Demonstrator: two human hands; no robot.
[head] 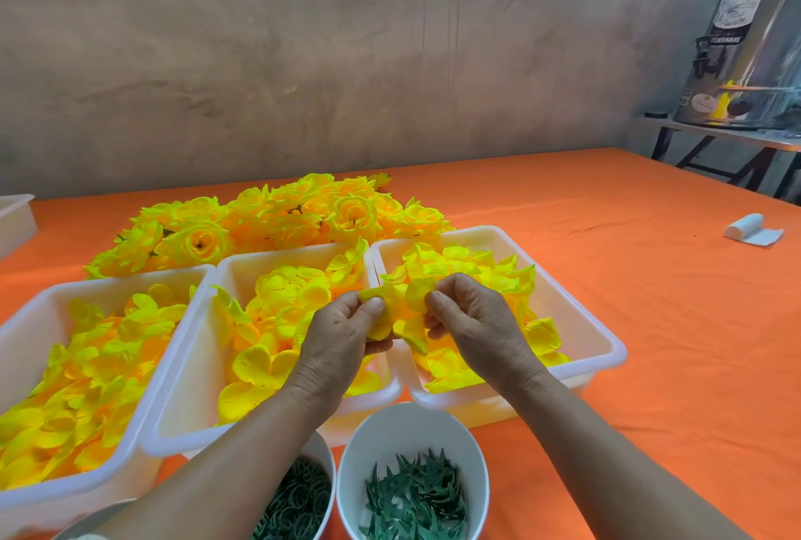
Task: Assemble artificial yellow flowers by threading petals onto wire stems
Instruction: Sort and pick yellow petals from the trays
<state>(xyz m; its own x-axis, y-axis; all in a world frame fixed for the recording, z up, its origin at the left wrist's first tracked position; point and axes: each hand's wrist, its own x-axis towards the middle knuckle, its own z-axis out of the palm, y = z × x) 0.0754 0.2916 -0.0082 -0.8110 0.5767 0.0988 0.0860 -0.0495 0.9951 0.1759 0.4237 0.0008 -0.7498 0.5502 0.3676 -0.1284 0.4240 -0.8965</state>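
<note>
Both hands meet above the gap between the middle and right trays. My left hand (346, 331) grips a half-built yellow flower (383, 314), thumb on top. My right hand (472, 318) pinches a yellow petal layer (414, 322) against that flower. No wire stem shows; the fingers and petals hide it. Three white trays hold loose yellow petals: left tray (30, 314), middle tray (203, 344), right tray (602, 335). A heap of finished yellow flowers (277, 218) lies behind the trays on the orange cloth.
Two white cups stand at the front edge: one with green rings (299, 500), one with green leaf-shaped calyxes (416, 492). A white roll (752, 229) lies at the far right. A steel urn (754, 49) sits on a side table. Another white tray corner (15, 218) shows at far left.
</note>
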